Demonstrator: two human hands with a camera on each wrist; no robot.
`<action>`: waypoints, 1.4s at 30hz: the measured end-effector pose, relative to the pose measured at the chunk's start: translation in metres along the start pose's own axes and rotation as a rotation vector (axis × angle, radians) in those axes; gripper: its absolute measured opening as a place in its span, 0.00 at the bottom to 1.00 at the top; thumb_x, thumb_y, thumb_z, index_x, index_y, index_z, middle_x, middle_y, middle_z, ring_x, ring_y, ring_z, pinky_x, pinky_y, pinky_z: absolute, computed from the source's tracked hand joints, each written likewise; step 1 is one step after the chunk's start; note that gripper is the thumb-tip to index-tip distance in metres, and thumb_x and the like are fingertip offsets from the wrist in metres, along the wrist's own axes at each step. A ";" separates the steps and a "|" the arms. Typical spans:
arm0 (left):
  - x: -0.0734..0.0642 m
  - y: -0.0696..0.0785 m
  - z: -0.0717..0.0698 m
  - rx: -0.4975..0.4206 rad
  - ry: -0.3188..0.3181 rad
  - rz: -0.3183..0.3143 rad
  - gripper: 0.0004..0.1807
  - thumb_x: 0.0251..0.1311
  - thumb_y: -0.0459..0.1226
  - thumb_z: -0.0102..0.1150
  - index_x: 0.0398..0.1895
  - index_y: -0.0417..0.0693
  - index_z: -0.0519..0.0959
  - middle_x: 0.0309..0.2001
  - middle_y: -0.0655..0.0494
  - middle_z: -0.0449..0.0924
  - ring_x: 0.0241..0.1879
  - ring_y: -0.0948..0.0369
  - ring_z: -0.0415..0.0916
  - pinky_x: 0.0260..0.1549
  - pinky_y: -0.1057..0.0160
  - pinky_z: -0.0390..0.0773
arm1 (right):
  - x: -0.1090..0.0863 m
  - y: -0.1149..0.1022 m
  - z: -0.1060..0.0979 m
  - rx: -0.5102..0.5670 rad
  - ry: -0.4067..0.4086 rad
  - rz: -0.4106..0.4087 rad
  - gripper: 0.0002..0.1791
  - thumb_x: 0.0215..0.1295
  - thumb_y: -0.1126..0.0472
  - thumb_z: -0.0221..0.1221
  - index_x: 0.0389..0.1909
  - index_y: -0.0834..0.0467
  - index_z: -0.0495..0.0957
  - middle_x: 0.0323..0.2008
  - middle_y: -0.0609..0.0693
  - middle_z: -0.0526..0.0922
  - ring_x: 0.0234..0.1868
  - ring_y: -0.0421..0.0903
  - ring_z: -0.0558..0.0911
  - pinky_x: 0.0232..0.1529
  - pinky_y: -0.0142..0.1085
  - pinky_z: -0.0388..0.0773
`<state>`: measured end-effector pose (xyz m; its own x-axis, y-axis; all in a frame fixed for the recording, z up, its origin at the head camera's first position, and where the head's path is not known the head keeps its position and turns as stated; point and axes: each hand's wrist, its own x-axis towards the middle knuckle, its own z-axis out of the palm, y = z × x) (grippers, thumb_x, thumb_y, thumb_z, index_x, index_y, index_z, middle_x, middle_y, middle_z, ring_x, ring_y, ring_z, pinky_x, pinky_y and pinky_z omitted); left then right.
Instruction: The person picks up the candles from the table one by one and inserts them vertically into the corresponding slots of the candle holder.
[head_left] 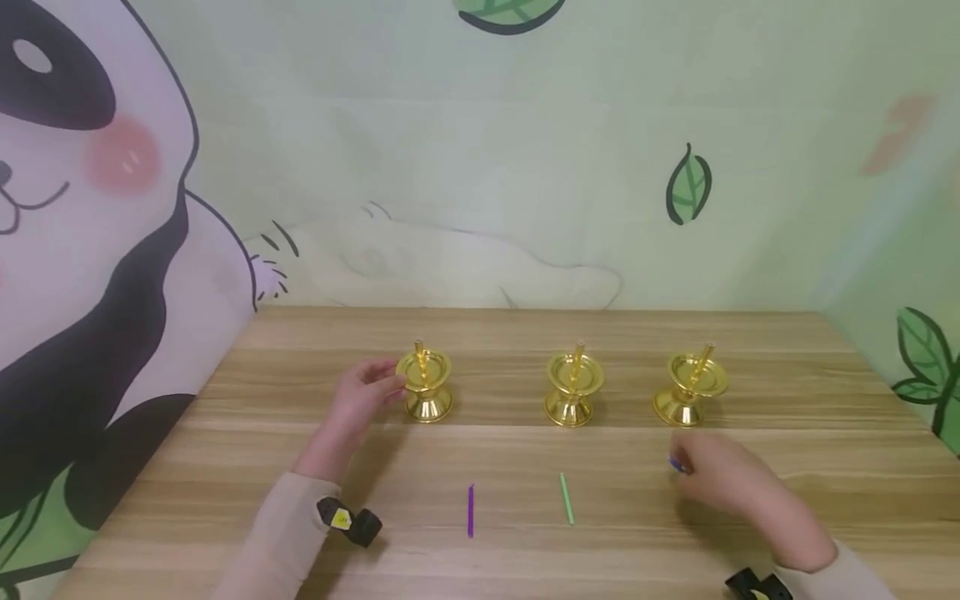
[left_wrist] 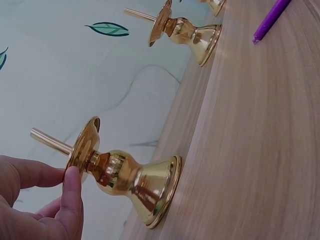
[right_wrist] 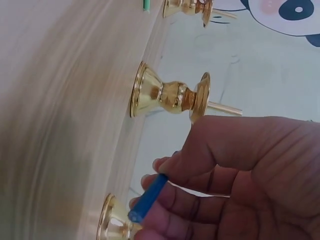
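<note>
My left hand (head_left: 365,392) pinches the dish rim of the left gold candle holder (head_left: 429,407) between thumb and finger. That holder (left_wrist: 120,172) stands upright on the table, a thin gold tube rising from its dish. My right hand (head_left: 716,471) pinches a short blue candle (right_wrist: 149,199), one end sticking out past the fingertips. It is in front of the right gold candle holder (head_left: 682,408), which leans in the head view. In the right wrist view the fingers hide part of this holder. A middle gold candle holder (head_left: 570,408) stands between the two.
A purple candle (head_left: 470,510) and a light green candle (head_left: 567,498) lie on the wooden table (head_left: 375,550), in front of the holders. Behind the table is a wall (head_left: 480,167) with a painted panda and leaves.
</note>
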<state>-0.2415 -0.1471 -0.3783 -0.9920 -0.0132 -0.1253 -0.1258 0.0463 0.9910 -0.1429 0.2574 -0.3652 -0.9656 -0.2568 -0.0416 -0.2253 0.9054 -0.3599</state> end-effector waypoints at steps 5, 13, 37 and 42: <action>0.000 0.002 -0.001 -0.002 -0.004 -0.003 0.24 0.62 0.25 0.51 0.62 0.27 0.63 0.53 0.40 0.68 0.35 0.68 0.74 0.48 0.68 0.80 | 0.000 -0.006 0.003 0.020 0.048 -0.071 0.11 0.42 0.71 0.60 0.22 0.56 0.67 0.18 0.44 0.66 0.22 0.40 0.65 0.21 0.31 0.62; 0.002 -0.004 -0.002 -0.022 -0.009 0.006 0.24 0.62 0.24 0.51 0.61 0.25 0.63 0.51 0.42 0.69 0.34 0.69 0.74 0.47 0.68 0.81 | 0.002 -0.014 0.004 0.020 0.114 -0.093 0.11 0.41 0.73 0.58 0.26 0.57 0.71 0.23 0.43 0.73 0.25 0.39 0.69 0.24 0.32 0.67; 0.001 -0.002 -0.001 -0.029 -0.009 0.018 0.23 0.62 0.23 0.51 0.60 0.24 0.64 0.49 0.41 0.70 0.35 0.67 0.75 0.48 0.66 0.81 | 0.015 -0.060 -0.011 0.096 0.295 -0.113 0.11 0.48 0.72 0.58 0.36 0.64 0.78 0.28 0.52 0.83 0.27 0.42 0.77 0.24 0.31 0.75; 0.000 -0.001 -0.001 -0.028 -0.004 0.021 0.23 0.62 0.23 0.51 0.60 0.24 0.64 0.48 0.43 0.70 0.35 0.67 0.74 0.47 0.67 0.81 | 0.021 -0.071 -0.013 0.121 0.325 -0.118 0.12 0.49 0.72 0.58 0.37 0.65 0.79 0.30 0.53 0.84 0.29 0.45 0.78 0.28 0.35 0.78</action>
<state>-0.2410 -0.1483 -0.3796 -0.9944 -0.0085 -0.1050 -0.1052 0.0188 0.9943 -0.1487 0.1921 -0.3283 -0.9292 -0.2182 0.2983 -0.3391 0.8245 -0.4531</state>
